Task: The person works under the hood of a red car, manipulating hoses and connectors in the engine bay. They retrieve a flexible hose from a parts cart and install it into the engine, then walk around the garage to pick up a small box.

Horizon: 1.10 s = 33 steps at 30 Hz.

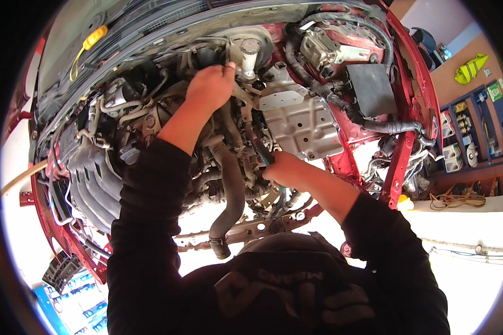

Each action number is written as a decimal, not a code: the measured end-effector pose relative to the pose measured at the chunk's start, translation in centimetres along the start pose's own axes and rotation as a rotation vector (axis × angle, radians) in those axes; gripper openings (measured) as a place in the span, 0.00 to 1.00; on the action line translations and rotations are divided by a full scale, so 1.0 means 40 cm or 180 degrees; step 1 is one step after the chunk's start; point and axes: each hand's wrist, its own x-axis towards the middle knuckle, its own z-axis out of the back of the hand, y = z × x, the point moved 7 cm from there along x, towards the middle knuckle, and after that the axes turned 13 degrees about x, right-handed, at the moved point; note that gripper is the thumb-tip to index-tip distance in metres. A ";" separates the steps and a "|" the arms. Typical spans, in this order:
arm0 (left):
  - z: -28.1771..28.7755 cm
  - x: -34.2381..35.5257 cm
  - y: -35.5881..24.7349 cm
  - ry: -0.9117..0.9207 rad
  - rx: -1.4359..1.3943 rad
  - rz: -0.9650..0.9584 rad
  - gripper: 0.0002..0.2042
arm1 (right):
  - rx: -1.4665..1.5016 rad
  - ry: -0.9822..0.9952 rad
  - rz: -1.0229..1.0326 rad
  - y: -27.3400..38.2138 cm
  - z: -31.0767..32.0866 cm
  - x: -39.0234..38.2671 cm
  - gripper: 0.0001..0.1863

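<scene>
In an open engine bay, my left hand (209, 89) reaches down beside the white brake fluid reservoir (250, 58), its thumb close to the reservoir's side. The fingers curl down out of sight among the hoses, so any grip is hidden. My right hand (285, 170) is closed on a hand tool with dark teal handles (264, 152), which looks like pliers. Its far end points up among pipes, left of the silver metal battery tray (304, 125). A thick black radiator hose (228, 195) hangs between my forearms, its lower end loose.
At the left sits the ribbed black intake manifold (92, 178). A yellow work lamp (96, 36) lies by the windscreen. A black box (370, 89) and corrugated wiring loom (394, 127) are at the right. Red body rails edge the bay, and a tool rack (480, 128) stands beyond.
</scene>
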 end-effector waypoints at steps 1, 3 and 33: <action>0.006 0.002 -0.001 -0.0112 0.0062 -0.0036 0.26 | -0.0367 0.0086 0.0067 0.013 0.018 -0.035 0.23; 0.019 -0.001 0.002 -0.0349 0.0120 -0.0050 0.25 | -0.1230 0.0168 0.0102 0.048 0.078 -0.107 0.24; 0.002 -0.009 -0.003 0.0205 0.0033 -0.0132 0.22 | -0.2523 -0.0565 0.1051 0.160 0.421 -0.081 0.17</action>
